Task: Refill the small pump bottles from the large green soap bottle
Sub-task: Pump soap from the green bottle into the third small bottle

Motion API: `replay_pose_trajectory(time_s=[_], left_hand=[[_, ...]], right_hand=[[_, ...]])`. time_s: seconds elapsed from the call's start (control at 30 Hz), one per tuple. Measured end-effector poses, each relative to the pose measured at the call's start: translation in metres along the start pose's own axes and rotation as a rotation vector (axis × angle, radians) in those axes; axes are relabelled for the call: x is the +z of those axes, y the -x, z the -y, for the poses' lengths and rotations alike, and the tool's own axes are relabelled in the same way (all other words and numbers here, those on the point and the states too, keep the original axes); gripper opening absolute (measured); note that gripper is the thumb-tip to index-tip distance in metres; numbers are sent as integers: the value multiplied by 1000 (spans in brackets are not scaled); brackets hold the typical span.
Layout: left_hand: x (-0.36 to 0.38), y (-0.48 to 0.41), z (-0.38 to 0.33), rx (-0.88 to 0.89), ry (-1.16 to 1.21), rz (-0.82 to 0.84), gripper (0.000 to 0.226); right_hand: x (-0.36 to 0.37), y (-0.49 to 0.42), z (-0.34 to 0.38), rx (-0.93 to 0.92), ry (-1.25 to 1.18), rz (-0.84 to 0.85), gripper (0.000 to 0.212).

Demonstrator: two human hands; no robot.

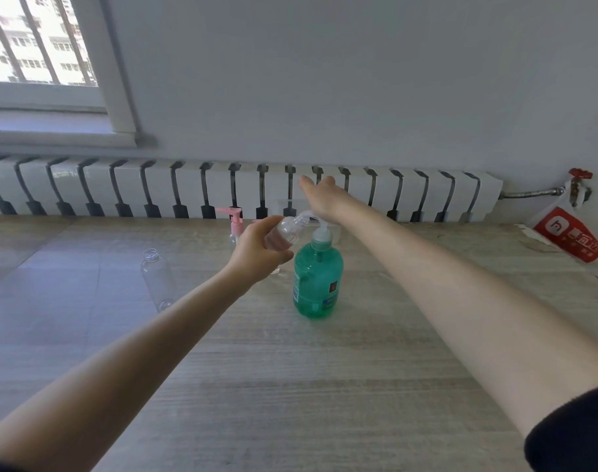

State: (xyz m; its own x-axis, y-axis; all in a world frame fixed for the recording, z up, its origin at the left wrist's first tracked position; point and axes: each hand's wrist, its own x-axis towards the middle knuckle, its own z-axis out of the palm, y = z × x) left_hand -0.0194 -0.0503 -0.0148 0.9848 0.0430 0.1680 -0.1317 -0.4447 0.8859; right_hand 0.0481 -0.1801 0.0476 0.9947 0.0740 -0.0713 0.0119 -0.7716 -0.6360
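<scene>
The large green soap bottle (318, 281) stands upright on the wooden table (290, 386), its white pump (322, 231) on top. My left hand (256, 250) grips a small clear bottle (289, 229), tilted with its open neck toward the pump spout. My right hand (319, 195) lies above the pump with the fingers stretched forward; whether the palm touches the pump head is hidden. Another small clear bottle (156, 277) without a cap stands to the left. A pink pump top (234, 219) sits on a small bottle behind my left hand.
A white radiator (222, 189) runs along the wall behind the table. At the far right a red-and-white packet (570, 236) lies under a red valve (580, 185). A clear container (290, 206) stands behind the green bottle.
</scene>
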Motion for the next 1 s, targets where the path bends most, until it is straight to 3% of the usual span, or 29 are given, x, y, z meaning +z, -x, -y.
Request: replay_pose_trajectory(time_s=[1.0], left_hand=[[1,2,0,14,-33,2,65]], right_hand=[[11,1,-5,-8,101,-2,74]])
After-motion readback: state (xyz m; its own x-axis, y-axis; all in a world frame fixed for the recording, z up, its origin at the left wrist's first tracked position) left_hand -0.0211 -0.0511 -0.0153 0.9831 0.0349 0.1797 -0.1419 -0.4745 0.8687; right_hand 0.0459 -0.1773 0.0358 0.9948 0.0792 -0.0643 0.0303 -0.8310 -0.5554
